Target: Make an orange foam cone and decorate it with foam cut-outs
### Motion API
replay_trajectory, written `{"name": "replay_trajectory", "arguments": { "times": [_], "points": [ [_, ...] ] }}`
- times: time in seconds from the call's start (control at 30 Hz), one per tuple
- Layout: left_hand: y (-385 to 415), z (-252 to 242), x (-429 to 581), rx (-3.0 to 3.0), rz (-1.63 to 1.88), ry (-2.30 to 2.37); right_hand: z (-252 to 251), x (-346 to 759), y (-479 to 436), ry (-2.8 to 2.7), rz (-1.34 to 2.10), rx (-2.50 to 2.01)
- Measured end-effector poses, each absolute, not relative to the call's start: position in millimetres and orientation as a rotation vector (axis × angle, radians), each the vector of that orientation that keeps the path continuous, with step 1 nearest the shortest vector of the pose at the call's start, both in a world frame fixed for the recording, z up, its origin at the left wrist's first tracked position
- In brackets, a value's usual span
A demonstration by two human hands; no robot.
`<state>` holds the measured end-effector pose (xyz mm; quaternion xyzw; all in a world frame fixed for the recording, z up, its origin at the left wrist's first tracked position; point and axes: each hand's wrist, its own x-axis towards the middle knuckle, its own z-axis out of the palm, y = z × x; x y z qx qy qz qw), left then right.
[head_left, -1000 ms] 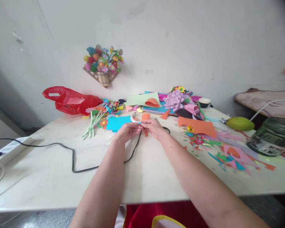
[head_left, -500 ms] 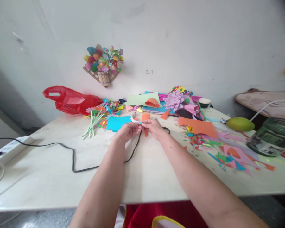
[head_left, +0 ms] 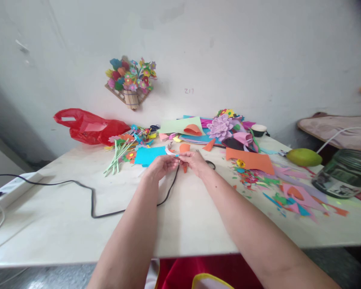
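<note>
Over the middle of the table, my left hand (head_left: 163, 165) and my right hand (head_left: 194, 162) meet with their fingertips pinched. Between them shows a small blue piece (head_left: 177, 155), too small to make out its exact shape. Just behind the fingers lies a curved white object (head_left: 169, 151), partly hidden. A black cord (head_left: 93, 200) runs from the left to beneath my hands. Bright blue foam sheets (head_left: 149, 155) lie beside my left hand. Orange pieces (head_left: 185, 148) are behind and below my right hand, near a black scissor-like loop (head_left: 210, 164).
Pale green stems (head_left: 118, 158) and a red plastic bag (head_left: 92, 127) lie to the left. Stacked coloured sheets and a lilac flower (head_left: 220, 128) are at the back. On the right are an orange sheet (head_left: 250, 159), scattered scraps (head_left: 301, 200), a green fruit (head_left: 304, 157) and a glass jar (head_left: 344, 172).
</note>
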<state>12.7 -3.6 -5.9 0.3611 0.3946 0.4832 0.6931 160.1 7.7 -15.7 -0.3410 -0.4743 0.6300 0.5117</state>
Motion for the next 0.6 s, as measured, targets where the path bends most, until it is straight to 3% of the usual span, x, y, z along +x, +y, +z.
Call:
{"name": "replay_trajectory", "arguments": {
  "times": [0.6],
  "points": [
    [-3.7,-5.9,12.9,0.770,1.098,0.903,-14.0,161.0,5.5,-1.152,1.520,-0.825]
  ]
}}
